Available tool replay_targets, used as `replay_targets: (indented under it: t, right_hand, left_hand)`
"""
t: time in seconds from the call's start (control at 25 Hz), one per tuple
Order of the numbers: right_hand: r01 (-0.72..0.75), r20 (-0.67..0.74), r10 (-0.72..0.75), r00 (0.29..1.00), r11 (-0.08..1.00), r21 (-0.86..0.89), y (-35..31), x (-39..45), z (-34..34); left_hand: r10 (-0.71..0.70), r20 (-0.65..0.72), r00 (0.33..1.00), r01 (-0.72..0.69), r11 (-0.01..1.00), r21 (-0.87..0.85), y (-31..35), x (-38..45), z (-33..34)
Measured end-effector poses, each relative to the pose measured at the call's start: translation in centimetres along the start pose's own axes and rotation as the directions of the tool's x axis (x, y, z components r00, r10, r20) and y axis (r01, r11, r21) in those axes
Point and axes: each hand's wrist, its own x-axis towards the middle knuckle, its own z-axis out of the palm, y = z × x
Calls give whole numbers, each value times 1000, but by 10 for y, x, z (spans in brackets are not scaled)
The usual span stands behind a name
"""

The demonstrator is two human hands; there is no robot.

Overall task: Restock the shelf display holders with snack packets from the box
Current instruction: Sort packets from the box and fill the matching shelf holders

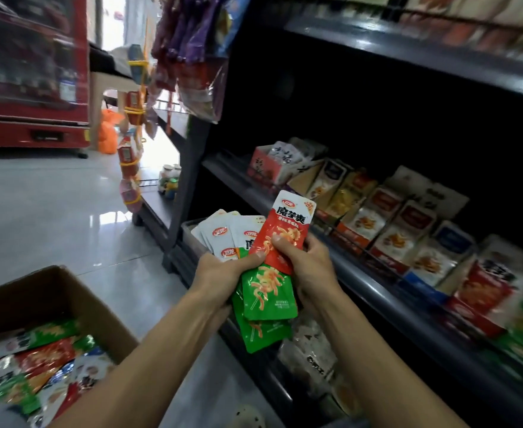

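Both hands work together in front of the shelf. The left hand clamps a fanned stack of flat foil snack packets, green-bodied with white tops, thumb pressed across the front of the stack. The right hand pinches a single red-and-white foil snack packet by its lower half, thumb on the printed face, fingers behind; the packet stands nearly upright, overlapping the stack.

Handling judgement: the packets appear light, thin and flexible, with a glossy film that is likely slippery. Grip each one across the flat faces near the lower or middle portion, so the top edge enters a holder first. A loose fan may slide apart, so firm thumb pressure is advisable.

Beyond and to the right of the hands, a row of tilted cardboard display holders sits on the dark metal shelf, each already carrying packets. Below and left of the left forearm stands the open brown cardboard box with mixed packets inside.
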Motion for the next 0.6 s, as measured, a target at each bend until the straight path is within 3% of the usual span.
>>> replay_targets:
  t: [0.16,0.32,0.6]
  right_hand:
    - [19,-139,-12,990,999,47,-52,7,-69]
    - [-16,-99,5,995,994,-111,-89,-9,-135]
    - [-93,-122,43,992,894,-439,-132,-59,-231]
  left_hand:
    - [-36,201,979,17,995,96,-6,-7,36]
    - [-81,384,920,53,995,83,-21,-18,70]
    - [-170,438,883,138,985,105,-53,-31,134]
